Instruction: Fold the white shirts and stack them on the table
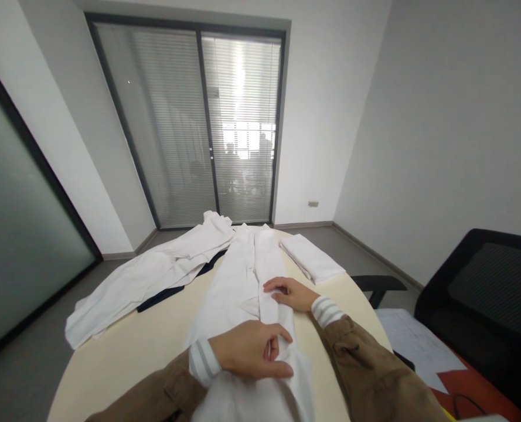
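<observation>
A long white garment (231,287), which looks like a coat, lies lengthwise over the round table and hangs toward me at the near edge. Low over its near part is my left hand (254,350), thumb and index finger apart, other fingers curled, with no cloth visible between them. Farther up, my right hand (293,293) rests on the garment's right-hand edge, fingers stretched out and touching the fabric. Whether the fingertips press or pinch any cloth is hard to see. Part of the near cloth is blurred and covered by my left hand and sleeve.
Another white garment (155,275) lies loosely on the left of the table (123,375), with dark blue cloth (160,298) beneath. A folded white cloth (313,258) sits at the far right edge. Right of the table are a black chair (484,281) and papers (412,334).
</observation>
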Motion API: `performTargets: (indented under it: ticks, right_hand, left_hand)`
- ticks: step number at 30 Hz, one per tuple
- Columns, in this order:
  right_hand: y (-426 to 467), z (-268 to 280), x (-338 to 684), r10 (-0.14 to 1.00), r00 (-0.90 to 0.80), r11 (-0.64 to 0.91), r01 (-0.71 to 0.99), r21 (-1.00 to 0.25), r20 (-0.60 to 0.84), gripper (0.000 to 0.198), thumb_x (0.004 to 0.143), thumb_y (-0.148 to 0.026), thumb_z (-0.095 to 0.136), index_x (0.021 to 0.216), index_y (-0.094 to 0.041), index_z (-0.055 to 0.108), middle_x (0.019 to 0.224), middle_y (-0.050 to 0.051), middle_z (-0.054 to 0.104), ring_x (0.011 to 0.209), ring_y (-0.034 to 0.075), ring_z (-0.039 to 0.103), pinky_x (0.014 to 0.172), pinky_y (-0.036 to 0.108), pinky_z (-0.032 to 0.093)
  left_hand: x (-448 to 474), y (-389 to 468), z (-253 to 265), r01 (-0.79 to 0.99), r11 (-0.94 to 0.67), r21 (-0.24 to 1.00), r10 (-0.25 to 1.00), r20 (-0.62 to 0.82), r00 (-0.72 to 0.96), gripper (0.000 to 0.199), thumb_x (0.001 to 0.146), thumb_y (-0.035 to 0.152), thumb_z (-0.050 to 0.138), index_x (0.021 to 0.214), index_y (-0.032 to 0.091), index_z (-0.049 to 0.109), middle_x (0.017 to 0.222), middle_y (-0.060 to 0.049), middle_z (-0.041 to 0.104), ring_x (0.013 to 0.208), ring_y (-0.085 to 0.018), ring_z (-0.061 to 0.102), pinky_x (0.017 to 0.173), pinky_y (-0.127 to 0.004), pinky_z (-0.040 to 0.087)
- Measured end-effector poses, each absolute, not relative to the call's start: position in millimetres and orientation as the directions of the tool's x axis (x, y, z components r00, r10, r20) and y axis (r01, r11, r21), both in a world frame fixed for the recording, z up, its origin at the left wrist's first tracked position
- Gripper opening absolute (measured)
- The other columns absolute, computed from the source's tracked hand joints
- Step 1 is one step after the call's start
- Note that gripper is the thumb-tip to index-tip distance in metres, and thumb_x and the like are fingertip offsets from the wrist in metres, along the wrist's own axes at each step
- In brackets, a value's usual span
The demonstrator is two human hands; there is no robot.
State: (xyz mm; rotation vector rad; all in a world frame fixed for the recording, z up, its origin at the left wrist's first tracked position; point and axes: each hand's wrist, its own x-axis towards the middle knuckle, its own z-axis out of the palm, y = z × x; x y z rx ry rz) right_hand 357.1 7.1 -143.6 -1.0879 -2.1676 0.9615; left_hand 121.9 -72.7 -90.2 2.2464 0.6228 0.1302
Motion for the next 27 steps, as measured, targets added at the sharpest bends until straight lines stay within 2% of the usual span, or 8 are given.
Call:
performTargets:
  ticks: [4,8,12,15,18,20,23,27]
  right_hand:
    - [6,-144,356,0.835,-0.530,0.427,0.453,-0.783,0.149,0.029,0.088,-0.031,0.061,0.113,-0.019,0.071,0.127,0.009,0.067,0.114,0.023,0.062,0.103,0.037,0.046]
    - [8,-149,356,0.827,-0.525,0.456,0.421,-0.784,0.199,0.028,0.089,-0.032,0.061,0.111,-0.019,0.072,0.124,0.010,0.068,0.112,0.023,0.063,0.102,0.039,0.047]
    - [9,-152,355,0.828,-0.508,0.476,0.412,-0.777,0.238,0.029,0.089,-0.035,0.062,0.111,-0.020,0.072,0.118,0.010,0.070,0.107,0.024,0.065,0.100,0.040,0.049]
    - [8,-151,354,0.840,-0.490,0.468,0.431,-0.772,0.235,0.030,0.089,-0.035,0.062,0.112,-0.019,0.071,0.115,0.010,0.071,0.105,0.024,0.065,0.098,0.040,0.049]
    - [7,-150,353,0.852,-0.474,0.451,0.452,-0.770,0.221,0.030,0.089,-0.035,0.061,0.112,-0.019,0.072,0.114,0.010,0.072,0.100,0.024,0.066,0.091,0.038,0.051]
    - [7,-151,353,0.860,-0.462,0.442,0.465,-0.767,0.215,0.030,0.089,-0.035,0.061,0.112,-0.018,0.072,0.113,0.010,0.072,0.096,0.023,0.066,0.086,0.037,0.052]
    - [7,-151,353,0.864,-0.454,0.442,0.475,-0.761,0.219,0.030,0.088,-0.035,0.062,0.112,-0.019,0.072,0.112,0.010,0.072,0.096,0.023,0.065,0.087,0.036,0.052]
    - [8,-151,353,0.863,-0.453,0.446,0.478,-0.757,0.223,0.030,0.088,-0.034,0.062,0.111,-0.019,0.072,0.110,0.009,0.072,0.096,0.023,0.065,0.090,0.036,0.051]
  left_hand:
    - [125,-75,-93,0.444,-0.575,0.687,0.525,-0.106,0.844,0.036,0.083,0.047,0.068,0.108,0.021,0.065,0.070,0.004,0.059,0.062,-0.012,0.054,0.061,-0.023,0.038]
    - [126,-75,-90,0.340,-0.670,0.660,0.422,-0.039,0.906,0.024,0.081,0.040,0.070,0.082,0.019,0.060,0.071,0.003,0.056,0.064,-0.011,0.050,0.062,-0.022,0.039]
    - [122,-76,-84,0.220,-0.690,0.690,0.342,0.043,0.939,0.020,0.076,0.029,0.071,0.088,0.019,0.059,0.085,0.001,0.062,0.077,-0.013,0.056,0.076,-0.022,0.044]
    - [118,-77,-81,0.246,-0.632,0.735,0.328,-0.034,0.944,0.037,0.073,0.031,0.075,0.107,0.021,0.062,0.086,0.001,0.064,0.074,-0.013,0.058,0.072,-0.021,0.045]
    - [116,-77,-80,0.331,-0.630,0.702,0.355,-0.119,0.927,0.053,0.072,0.038,0.079,0.119,0.023,0.063,0.072,0.004,0.062,0.061,-0.013,0.054,0.061,-0.021,0.042]
    - [117,-76,-81,0.355,-0.657,0.665,0.350,-0.148,0.925,0.047,0.074,0.039,0.079,0.115,0.022,0.067,0.069,0.004,0.062,0.058,-0.013,0.053,0.058,-0.021,0.040]
    - [118,-74,-86,0.290,-0.698,0.654,0.276,-0.127,0.953,0.026,0.079,0.036,0.075,0.098,0.019,0.072,0.079,-0.001,0.069,0.066,-0.014,0.060,0.063,-0.021,0.044]
    - [121,-75,-92,0.054,-0.726,0.686,0.152,0.083,0.985,0.017,0.077,0.029,0.074,0.087,0.016,0.070,0.095,-0.006,0.073,0.086,-0.017,0.066,0.085,-0.026,0.049]
